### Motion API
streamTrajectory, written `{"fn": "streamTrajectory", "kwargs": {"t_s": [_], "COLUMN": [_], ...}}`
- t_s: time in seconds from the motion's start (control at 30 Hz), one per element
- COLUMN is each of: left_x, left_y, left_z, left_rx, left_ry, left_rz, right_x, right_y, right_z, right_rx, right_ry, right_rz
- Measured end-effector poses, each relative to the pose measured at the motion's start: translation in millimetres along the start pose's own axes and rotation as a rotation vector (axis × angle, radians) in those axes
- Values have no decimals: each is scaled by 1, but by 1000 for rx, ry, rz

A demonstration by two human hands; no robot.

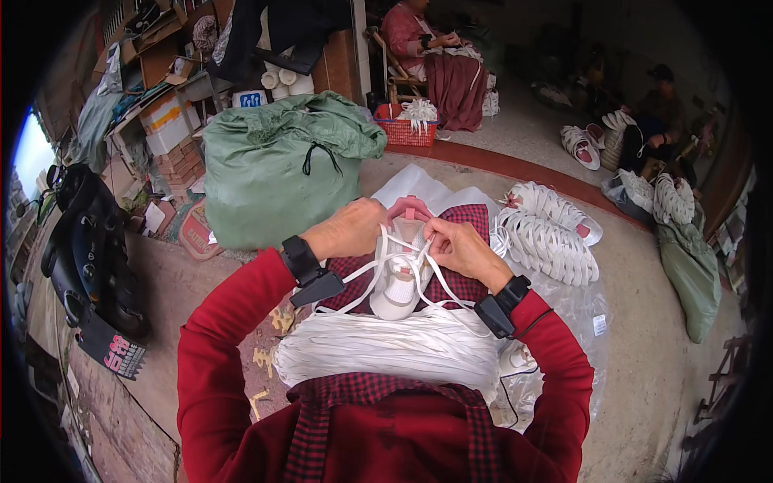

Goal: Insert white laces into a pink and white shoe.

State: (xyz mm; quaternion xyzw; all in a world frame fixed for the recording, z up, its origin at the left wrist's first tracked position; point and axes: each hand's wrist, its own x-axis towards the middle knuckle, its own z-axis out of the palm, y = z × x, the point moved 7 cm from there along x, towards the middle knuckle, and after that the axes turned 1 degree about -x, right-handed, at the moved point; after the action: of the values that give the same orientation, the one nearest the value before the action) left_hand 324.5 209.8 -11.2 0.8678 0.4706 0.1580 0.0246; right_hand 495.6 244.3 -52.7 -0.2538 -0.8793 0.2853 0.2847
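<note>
A white sneaker (394, 299) with a pink collar lies on my lap, its toe toward me. White shoelaces (366, 270) cross over its tongue and trail in loops to both sides. My left hand (353, 229) is closed at the shoe's left eyelet edge, with a lace coming from its fingers; its fingertips are partly hidden. On the opposite edge, my right hand (467, 251) pinches a lace between thumb and forefinger. A thick bundle of white laces (386, 354) spreads across my lap, nearer me than the toe. Red-and-black checked cloth (465, 219) lies under the shoe.
Several laced white shoes (551, 241) are stacked at right on clear plastic sheeting (592, 322). A large green sack (278, 173) stands at front left. A black scooter (88, 249) is far left. Beyond a red basket (407, 131), a seated person (423, 48) handles something white.
</note>
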Motion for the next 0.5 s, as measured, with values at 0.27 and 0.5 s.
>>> {"fn": "streamTrajectory", "kwargs": {"t_s": [0.27,0.5], "left_x": [-36,-23], "left_y": [-20,-1], "left_z": [-23,-30], "left_rx": [-247,-400], "left_ry": [8,87], "left_rz": [-140,-103], "right_x": [21,25], "right_y": [-53,-46], "right_z": [-9,13], "right_rx": [-212,134], "right_ry": [123,-13], "right_rz": [-204,-12]}}
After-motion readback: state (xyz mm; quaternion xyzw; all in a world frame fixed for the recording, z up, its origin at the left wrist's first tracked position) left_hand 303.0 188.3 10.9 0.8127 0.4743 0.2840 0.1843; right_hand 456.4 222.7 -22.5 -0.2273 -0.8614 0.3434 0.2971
